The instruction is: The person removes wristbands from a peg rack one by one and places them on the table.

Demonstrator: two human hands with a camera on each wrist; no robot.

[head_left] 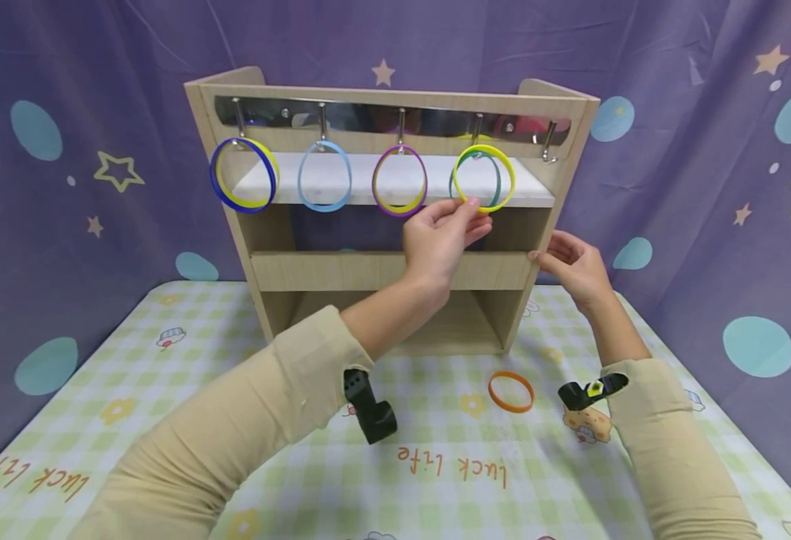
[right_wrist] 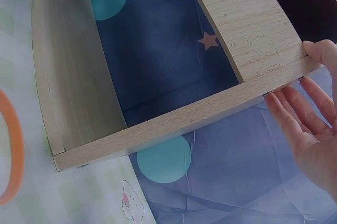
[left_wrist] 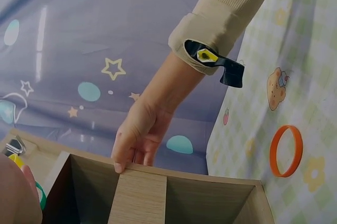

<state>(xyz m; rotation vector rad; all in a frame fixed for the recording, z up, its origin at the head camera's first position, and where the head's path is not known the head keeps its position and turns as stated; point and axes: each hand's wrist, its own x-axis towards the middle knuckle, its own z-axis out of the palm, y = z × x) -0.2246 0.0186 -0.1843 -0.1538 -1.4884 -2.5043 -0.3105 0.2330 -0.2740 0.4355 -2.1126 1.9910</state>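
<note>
My left hand (head_left: 432, 244) pinches the lower rim of a yellow wristband (head_left: 511, 177) at the fourth hook of a wooden shelf unit (head_left: 395, 271). Behind that band hangs a green wristband (head_left: 499, 174). Thumb in front and fingers behind, my right hand (head_left: 579, 271) grips the unit's right side panel (right_wrist: 205, 109); in the left wrist view the right hand (left_wrist: 138, 138) shows at the same edge. Other hooks hold a dark blue wristband (head_left: 213, 174) with a yellow one, a light blue wristband (head_left: 350, 176), and a purple wristband (head_left: 374, 178) with a yellow one.
An orange wristband (head_left: 512, 409) lies on the checked tablecloth (head_left: 449, 495) before the unit. The fifth hook (head_left: 549, 142), at far right, is bare. A white shelf board (head_left: 362, 196) sits behind the hanging bands. Purple curtains (head_left: 679, 45) surround the table.
</note>
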